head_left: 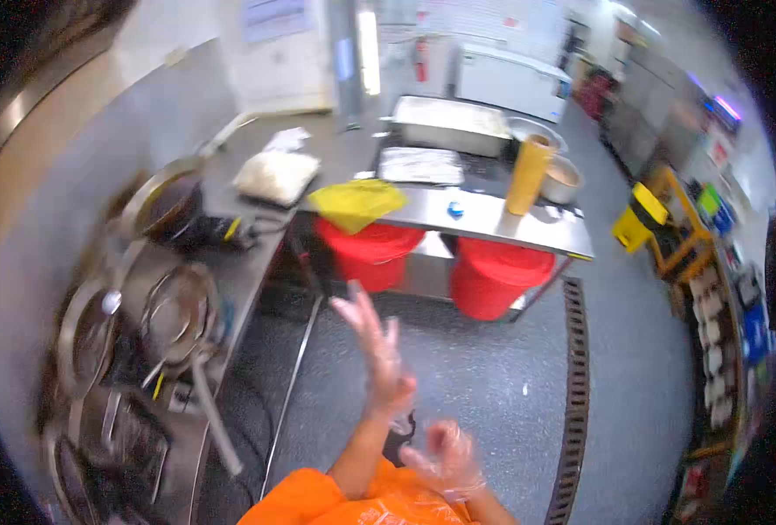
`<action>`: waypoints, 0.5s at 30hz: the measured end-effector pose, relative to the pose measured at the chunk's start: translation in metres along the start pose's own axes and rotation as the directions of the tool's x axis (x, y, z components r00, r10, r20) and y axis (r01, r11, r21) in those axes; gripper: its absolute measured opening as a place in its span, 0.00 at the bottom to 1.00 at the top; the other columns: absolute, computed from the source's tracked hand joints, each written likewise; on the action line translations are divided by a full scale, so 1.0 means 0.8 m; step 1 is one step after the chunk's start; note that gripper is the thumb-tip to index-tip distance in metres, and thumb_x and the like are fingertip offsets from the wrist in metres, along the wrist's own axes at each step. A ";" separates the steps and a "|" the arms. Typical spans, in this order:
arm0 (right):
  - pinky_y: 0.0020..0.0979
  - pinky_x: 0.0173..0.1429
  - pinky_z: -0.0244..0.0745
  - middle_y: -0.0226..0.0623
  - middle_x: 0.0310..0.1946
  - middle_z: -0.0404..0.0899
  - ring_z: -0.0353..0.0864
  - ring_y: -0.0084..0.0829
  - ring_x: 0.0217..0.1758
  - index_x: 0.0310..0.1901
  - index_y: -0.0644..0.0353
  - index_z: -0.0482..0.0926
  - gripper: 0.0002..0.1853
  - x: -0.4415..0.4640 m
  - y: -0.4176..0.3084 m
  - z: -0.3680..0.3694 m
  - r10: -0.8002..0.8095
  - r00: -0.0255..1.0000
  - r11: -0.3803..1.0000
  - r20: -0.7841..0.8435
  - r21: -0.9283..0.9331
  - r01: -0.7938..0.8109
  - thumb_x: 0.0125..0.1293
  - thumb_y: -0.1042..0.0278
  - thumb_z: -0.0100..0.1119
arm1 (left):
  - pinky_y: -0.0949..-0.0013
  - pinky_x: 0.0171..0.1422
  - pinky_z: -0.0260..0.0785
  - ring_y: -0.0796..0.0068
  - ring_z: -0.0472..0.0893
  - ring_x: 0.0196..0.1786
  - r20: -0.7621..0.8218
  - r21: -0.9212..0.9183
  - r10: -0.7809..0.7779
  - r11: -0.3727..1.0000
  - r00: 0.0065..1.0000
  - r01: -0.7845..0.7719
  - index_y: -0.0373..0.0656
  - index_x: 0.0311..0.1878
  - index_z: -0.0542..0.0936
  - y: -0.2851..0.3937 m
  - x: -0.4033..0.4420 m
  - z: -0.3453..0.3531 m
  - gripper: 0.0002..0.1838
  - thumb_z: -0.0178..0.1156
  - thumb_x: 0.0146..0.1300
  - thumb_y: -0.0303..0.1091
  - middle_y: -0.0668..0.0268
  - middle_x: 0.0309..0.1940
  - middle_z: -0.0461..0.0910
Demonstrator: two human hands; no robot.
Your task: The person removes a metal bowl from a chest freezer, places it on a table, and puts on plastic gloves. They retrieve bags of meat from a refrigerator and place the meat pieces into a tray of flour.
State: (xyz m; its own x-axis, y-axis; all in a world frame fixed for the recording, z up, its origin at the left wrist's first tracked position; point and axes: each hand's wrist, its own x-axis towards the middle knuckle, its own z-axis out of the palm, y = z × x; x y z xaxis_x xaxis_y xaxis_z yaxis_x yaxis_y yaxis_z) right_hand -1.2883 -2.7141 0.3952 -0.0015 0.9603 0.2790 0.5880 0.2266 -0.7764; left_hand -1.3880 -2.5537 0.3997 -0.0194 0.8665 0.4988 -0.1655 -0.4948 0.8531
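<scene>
My left hand (377, 354), in a clear plastic glove, is raised in front of me with its fingers stretched and spread. It holds nothing. Lower and to the right, near my orange shirt (318, 500), is my right hand (445, 459), also in a clear glove. Its fingers look bent but are smeared by motion, so their exact state is unclear. Both hands are over the floor, apart from the counter and the table. Ahead of the left hand stand a red bin (375, 262) with a yellow cloth (357, 203) above it and another red bin (497, 280).
At left, a steel cooking counter (257, 284) carries pans and a strainer (178, 311), its handle jutting toward me. A steel table (493, 219) ahead holds a tray (421, 166) and a yellow roll (530, 175). A floor drain (575, 385) and stocked shelf (712, 350) lie right.
</scene>
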 end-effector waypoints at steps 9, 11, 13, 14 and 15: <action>0.44 0.30 0.74 0.41 0.28 0.78 0.81 0.45 0.30 0.37 0.54 0.76 0.06 0.162 0.271 -0.159 0.101 0.994 0.918 -0.050 -0.379 -0.112 0.62 0.65 0.60 | 0.38 0.79 0.35 0.45 0.30 0.81 0.290 0.148 0.051 0.984 0.956 -0.097 0.57 0.80 0.42 -0.140 0.139 0.327 0.71 0.61 0.37 0.84 0.51 0.80 0.26; 0.36 0.29 0.75 0.33 0.27 0.76 0.74 0.34 0.25 0.42 0.56 0.76 0.06 0.184 0.317 -0.201 0.246 0.947 0.969 -0.204 0.054 -0.240 0.69 0.68 0.50 | 0.46 0.80 0.32 0.48 0.36 0.81 0.399 0.124 0.048 0.987 0.916 -0.106 0.52 0.79 0.52 -0.166 0.183 0.402 0.57 0.57 0.54 0.76 0.47 0.79 0.38; 0.34 0.29 0.76 0.32 0.28 0.76 0.74 0.31 0.25 0.45 0.57 0.76 0.08 0.204 0.362 -0.269 0.286 0.907 0.958 -0.308 0.097 -0.270 0.69 0.69 0.48 | 0.48 0.80 0.35 0.50 0.41 0.81 0.377 0.013 0.023 0.999 0.926 -0.030 0.45 0.76 0.60 -0.201 0.191 0.504 0.44 0.49 0.66 0.67 0.47 0.78 0.46; 0.35 0.30 0.76 0.33 0.30 0.77 0.75 0.33 0.27 0.46 0.57 0.76 0.08 0.209 0.380 -0.306 0.281 0.895 0.955 -0.346 0.006 -0.297 0.68 0.69 0.49 | 0.48 0.80 0.35 0.50 0.42 0.81 0.487 -0.126 0.021 0.991 0.873 0.046 0.43 0.75 0.61 -0.209 0.195 0.554 0.42 0.47 0.69 0.64 0.48 0.78 0.46; 0.35 0.31 0.77 0.35 0.32 0.77 0.77 0.34 0.29 0.47 0.57 0.75 0.09 0.210 0.393 -0.333 0.283 0.882 0.941 -0.376 -0.069 -0.331 0.67 0.69 0.50 | 0.49 0.80 0.36 0.49 0.43 0.81 0.594 -0.234 0.024 0.962 0.804 0.144 0.40 0.74 0.62 -0.207 0.200 0.595 0.39 0.45 0.71 0.61 0.49 0.78 0.47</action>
State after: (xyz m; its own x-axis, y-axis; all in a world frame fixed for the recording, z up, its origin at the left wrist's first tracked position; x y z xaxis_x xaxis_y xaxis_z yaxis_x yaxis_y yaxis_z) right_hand -0.8888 -2.5253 0.3485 0.4694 0.8499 0.2394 0.6096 -0.1159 -0.7842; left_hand -0.8940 -2.3644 0.4107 0.5661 0.6456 0.5125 -0.3923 -0.3358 0.8564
